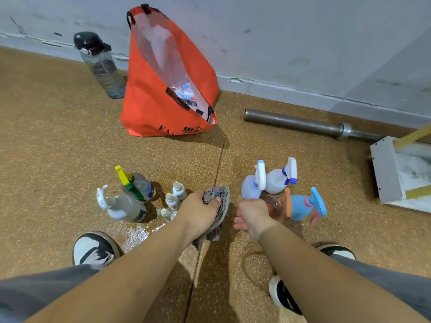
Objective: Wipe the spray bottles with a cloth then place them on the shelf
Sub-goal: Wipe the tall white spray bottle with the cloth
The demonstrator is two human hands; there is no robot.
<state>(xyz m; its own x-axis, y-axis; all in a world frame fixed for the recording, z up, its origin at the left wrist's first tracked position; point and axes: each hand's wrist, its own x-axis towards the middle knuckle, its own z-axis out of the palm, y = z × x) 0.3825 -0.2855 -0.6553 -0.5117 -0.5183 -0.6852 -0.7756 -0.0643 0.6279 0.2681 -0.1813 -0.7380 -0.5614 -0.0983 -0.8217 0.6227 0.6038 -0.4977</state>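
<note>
My left hand (200,214) grips a crumpled grey striped cloth (218,194) just above the floor. My right hand (250,216) holds the clear pinkish body of a tilted spray bottle (300,206) with an orange collar and a blue trigger head. The cloth and this bottle are a short gap apart. Behind that bottle stand two pale spray bottles (277,180) with white and blue triggers. On the left stand a bottle with a yellow-green trigger (140,185) and a clear one with a white trigger (123,207). Several small white bottles (173,199) stand beside them.
An orange bag (161,106) with items inside leans at the wall, next to a dark-capped water bottle (101,66). A metal bar (303,124) lies along the wall. A white boxy structure (384,173) sits at the right edge. My shoes (93,249) flank a wet floor patch.
</note>
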